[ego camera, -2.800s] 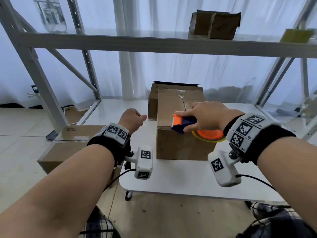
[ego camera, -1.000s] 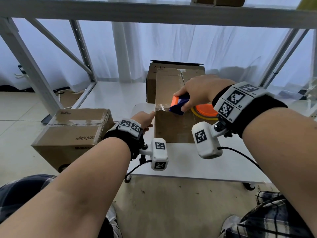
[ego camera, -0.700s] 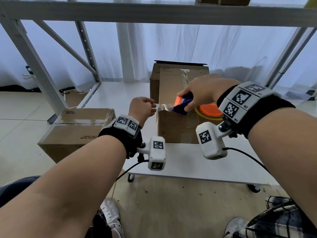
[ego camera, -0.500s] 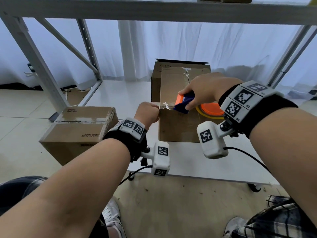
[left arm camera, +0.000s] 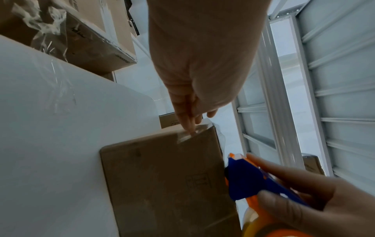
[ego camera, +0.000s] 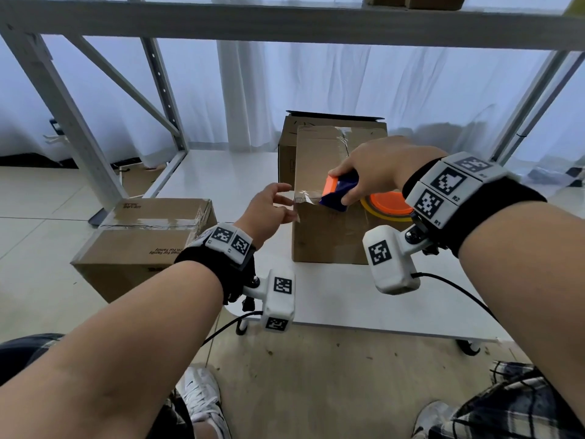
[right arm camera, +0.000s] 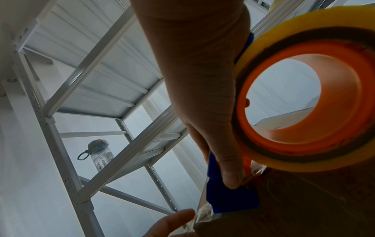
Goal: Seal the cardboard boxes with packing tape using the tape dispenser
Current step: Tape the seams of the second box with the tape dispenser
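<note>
Head view, box: I see the box (ego camera: 329, 223) upright on the white table (ego camera: 348, 299), a second box (ego camera: 286, 153) just behind it, a taped box (ego camera: 142, 239) on the floor to the left.
Head view, right hand: my right hand (ego camera: 376, 166) is clamped round the dispenser (ego camera: 337, 193), blue body and orange tip, pressed at the box's near top edge; the orange roll (ego camera: 387, 205) sits beside the wrist.
Head view, left hand: the left hand (ego camera: 269, 207) reaches to the box's top left corner, fingers apart and fairly straight, fingertips at the crumpled tape end (ego camera: 305, 198).
Head view, surroundings: a white rack (ego camera: 285, 23) spans overhead, curtains behind.
Left wrist view, left hand: the left hand (left arm camera: 194, 72) points down, one fingertip touching the clear tape (left arm camera: 188, 136) on the box (left arm camera: 166, 179) edge; whether it pinches or merely presses, I can't tell from here.
Left wrist view, dispenser: the blue dispenser (left arm camera: 247, 181) sits at the box's side, the right hand's fingers (left arm camera: 294, 192) curled round it.
Right wrist view, right hand: the right hand (right arm camera: 202, 80) grips the blue dispenser (right arm camera: 229, 197), thumb pressing it; the roll (right arm camera: 304, 96) fills the right of the frame.
Right wrist view, tape: a left fingertip (right arm camera: 172, 221) meets wrinkled tape (right arm camera: 202, 214) at the box (right arm camera: 304, 208) edge.
Right wrist view, background: a water bottle (right arm camera: 99, 154) stands on the rack (right arm camera: 121, 152).
</note>
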### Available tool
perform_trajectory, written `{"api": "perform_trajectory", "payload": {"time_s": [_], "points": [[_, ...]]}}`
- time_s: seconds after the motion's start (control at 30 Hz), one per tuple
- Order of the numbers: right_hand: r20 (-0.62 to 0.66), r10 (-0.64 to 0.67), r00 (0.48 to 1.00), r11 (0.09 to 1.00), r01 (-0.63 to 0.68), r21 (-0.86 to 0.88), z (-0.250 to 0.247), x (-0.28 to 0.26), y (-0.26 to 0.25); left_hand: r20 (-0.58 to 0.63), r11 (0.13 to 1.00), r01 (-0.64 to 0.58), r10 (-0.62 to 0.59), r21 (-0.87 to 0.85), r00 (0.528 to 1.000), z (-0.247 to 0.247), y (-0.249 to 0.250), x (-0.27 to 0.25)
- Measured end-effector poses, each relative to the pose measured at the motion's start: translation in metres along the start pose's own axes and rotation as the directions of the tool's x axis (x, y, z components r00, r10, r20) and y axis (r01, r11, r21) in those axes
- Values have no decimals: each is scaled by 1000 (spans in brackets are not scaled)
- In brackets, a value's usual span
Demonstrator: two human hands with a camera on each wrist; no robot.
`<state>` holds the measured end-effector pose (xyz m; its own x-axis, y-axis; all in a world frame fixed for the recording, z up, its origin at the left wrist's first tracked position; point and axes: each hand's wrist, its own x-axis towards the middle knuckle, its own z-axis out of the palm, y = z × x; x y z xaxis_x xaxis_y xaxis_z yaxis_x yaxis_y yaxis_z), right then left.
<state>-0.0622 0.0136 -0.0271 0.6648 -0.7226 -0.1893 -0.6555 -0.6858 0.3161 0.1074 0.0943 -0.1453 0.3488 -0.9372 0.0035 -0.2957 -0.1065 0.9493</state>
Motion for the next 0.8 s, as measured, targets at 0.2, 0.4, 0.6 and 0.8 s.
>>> {"api": "perform_trajectory", "payload": {"time_s": [0.2, 0.4, 0.6, 0.8], "points": [[-2, -5, 1000, 1000, 5, 22, -2, 1, 1, -40, 982, -120, 127, 146, 991, 8, -3, 5], [-12, -9, 1000, 1000, 9, 9, 1, 1, 1, 50, 843, -292, 303, 451, 952, -5, -6, 8], [-15, -21, 1000, 1000, 22, 4, 1, 1, 4, 171, 780, -376, 337, 500, 926, -11, 2, 14], [-12, -30, 999, 999, 31, 20, 1, 4, 7, 144, 669, -395, 399, 630, 905, -2, -2, 20]]}}
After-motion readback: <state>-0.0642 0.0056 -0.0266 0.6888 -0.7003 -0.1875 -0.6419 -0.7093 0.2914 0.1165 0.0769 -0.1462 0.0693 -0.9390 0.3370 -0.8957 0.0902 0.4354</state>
